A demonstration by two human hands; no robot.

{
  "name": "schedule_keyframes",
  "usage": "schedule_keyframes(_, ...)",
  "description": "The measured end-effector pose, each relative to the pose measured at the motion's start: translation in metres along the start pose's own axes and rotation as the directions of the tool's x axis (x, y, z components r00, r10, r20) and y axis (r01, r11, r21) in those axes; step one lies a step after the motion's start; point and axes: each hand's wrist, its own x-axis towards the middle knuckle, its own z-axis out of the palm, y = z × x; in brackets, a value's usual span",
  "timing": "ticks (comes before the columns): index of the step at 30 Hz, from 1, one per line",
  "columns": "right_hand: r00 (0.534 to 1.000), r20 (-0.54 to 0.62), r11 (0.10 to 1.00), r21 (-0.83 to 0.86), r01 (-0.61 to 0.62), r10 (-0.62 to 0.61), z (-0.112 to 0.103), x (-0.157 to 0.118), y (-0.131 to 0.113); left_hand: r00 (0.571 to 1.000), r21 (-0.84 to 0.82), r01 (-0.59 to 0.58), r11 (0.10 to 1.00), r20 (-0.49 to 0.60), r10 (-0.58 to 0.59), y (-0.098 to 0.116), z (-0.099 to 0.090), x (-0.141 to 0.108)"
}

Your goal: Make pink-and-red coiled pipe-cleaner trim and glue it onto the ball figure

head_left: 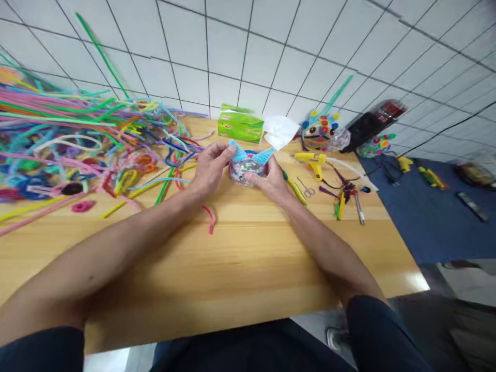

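Looking down over the bench (248,279), I see a pink pipe cleaner (211,219) in from the near edge. Scissors (306,189) lie beyond, toward the right edge. Next comes the clear round body (248,168) with two blue cones (265,156), short of the far edge's middle: my left hand (211,163) pinches one cone, my right hand (273,179) grasps the body's side. A yellow glue gun (314,159) lies to its right; a green tissue box (240,127) stands by the far edge.

Passage lies between forearms (139,239), over the table (248,263); pipe cleaners (83,118) crowd the left hand (210,168), tools (318,166) flank the right hand (273,180)
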Motion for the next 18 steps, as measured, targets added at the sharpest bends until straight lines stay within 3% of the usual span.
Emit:
schedule_keyframes(8,1.000,0.018,1.000,-0.019,0.023,-0.023,-0.002,-0.003,-0.002,0.999,0.084,-0.026,0.996,0.046,0.023,0.008,0.000,-0.003)
schedule_keyframes(15,0.999,0.013,0.999,-0.021,0.049,-0.049,-0.002,-0.001,0.004,0.994,0.059,-0.059,0.997,0.093,0.053,-0.008,-0.007,0.002)
schedule_keyframes(18,0.999,0.021,0.999,-0.014,0.047,-0.047,-0.004,0.000,0.009,0.975,0.093,-0.061,0.994,0.218,0.039,-0.019,-0.011,0.003)
